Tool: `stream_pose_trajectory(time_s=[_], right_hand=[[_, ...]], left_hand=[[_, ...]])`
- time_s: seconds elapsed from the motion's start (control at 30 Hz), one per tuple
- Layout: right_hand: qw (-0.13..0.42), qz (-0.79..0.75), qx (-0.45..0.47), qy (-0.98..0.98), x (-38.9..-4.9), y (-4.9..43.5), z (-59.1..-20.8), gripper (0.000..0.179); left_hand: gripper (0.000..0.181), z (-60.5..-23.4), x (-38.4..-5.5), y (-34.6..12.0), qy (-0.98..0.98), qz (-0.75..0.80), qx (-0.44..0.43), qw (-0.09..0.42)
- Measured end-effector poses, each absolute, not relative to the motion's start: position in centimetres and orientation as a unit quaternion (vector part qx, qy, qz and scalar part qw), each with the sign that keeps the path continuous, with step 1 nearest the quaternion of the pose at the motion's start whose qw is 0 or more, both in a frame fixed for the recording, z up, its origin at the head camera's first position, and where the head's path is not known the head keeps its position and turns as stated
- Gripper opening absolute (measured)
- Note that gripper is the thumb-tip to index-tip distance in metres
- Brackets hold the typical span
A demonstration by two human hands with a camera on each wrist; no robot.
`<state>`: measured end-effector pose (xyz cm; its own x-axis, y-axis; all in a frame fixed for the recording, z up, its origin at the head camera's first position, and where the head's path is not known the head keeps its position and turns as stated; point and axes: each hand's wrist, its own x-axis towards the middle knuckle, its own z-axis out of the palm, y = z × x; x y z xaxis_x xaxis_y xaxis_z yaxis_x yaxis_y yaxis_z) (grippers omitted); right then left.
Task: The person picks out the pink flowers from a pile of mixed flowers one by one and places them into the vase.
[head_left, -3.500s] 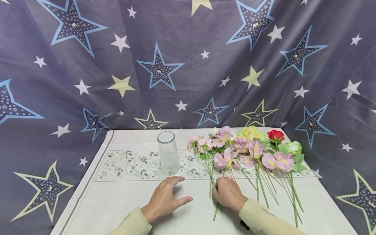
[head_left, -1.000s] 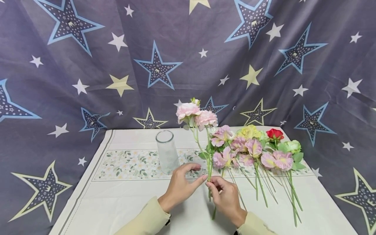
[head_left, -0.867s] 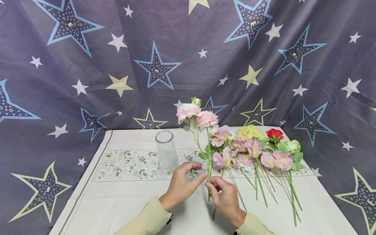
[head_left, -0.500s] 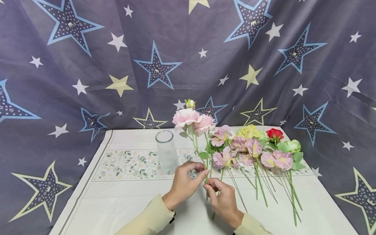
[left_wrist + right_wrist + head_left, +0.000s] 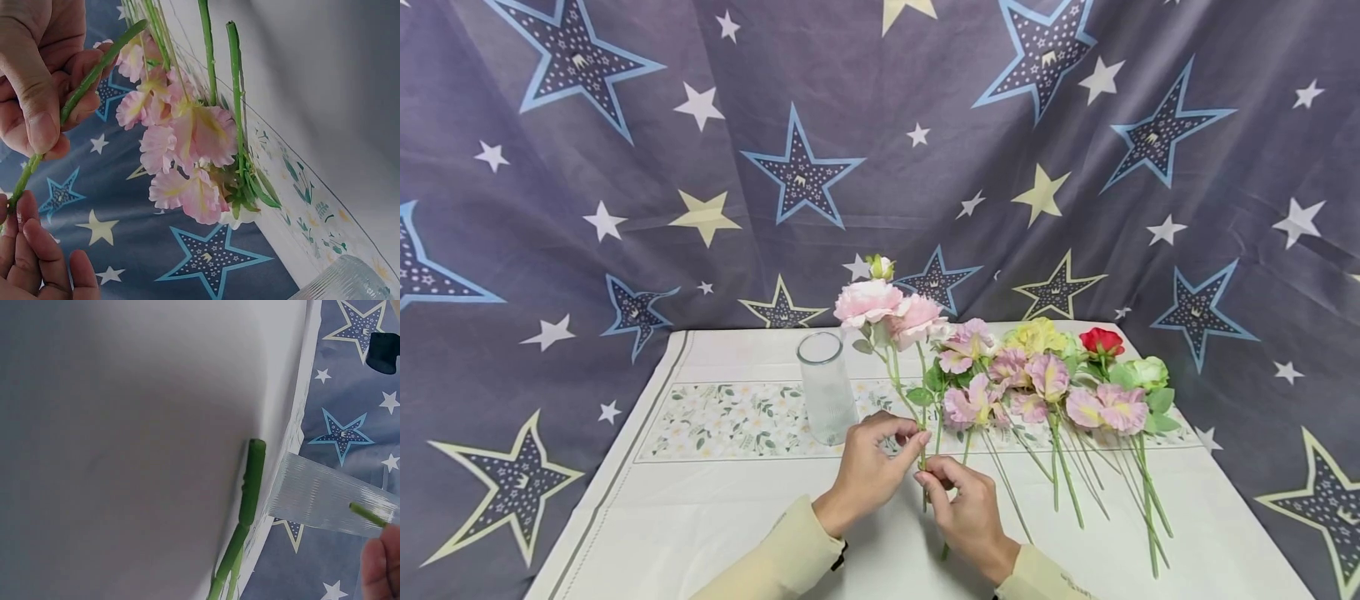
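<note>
A pink peony with two blooms and a small bud stands upright between my hands, its green stem pinched at two heights. My left hand pinches the stem higher up between thumb and fingertips. Just below, my right hand grips it between thumb and index finger, and the cut end sticks out past that hand. Behind my left hand stands a ribbed clear glass vase with nothing in it. In the right wrist view only fingertips and the stem end show near the vase.
Several flowers lie on the right of the white-covered table: lilac irises, a yellow bloom, a red rose and a pale green bloom. Their stems point toward the front. A star-patterned curtain hangs behind.
The peony has been lifted off the table to upright. Over the last second it shifted slightly left, and my left thumb and fingers closed on its stem above my right hand.
</note>
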<state>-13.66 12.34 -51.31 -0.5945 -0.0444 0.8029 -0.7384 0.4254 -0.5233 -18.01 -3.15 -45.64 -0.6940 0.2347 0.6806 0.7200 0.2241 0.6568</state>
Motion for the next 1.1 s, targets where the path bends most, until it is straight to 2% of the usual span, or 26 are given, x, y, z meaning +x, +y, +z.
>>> stream_pose_trajectory(time_s=[0.13, 0.33, 0.63, 1.1], right_hand=[[0.367, 0.467, 0.261, -0.761, -13.7, 12.3, -51.4, 0.015], [0.365, 0.460, 0.257, -0.768, -13.6, 12.3, -51.3, 0.025], [0.351, 0.433, 0.204, -0.805, -13.5, 13.3, -50.9, 0.015], [0.316, 0.343, 0.179, -0.867, -13.7, 15.4, -50.9, 0.035]], left_hand=[[0.007, -45.3, -18.0, -3.3, -0.751, -0.526, -0.321, 0.235], [0.006, -45.1, -18.3, -3.7, -0.752, -0.511, -0.326, 0.259], [0.008, -44.6, -18.7, -4.5, -0.748, -0.495, -0.332, 0.292], [0.009, -43.4, -19.5, -6.2, -0.746, -0.491, -0.316, 0.321]])
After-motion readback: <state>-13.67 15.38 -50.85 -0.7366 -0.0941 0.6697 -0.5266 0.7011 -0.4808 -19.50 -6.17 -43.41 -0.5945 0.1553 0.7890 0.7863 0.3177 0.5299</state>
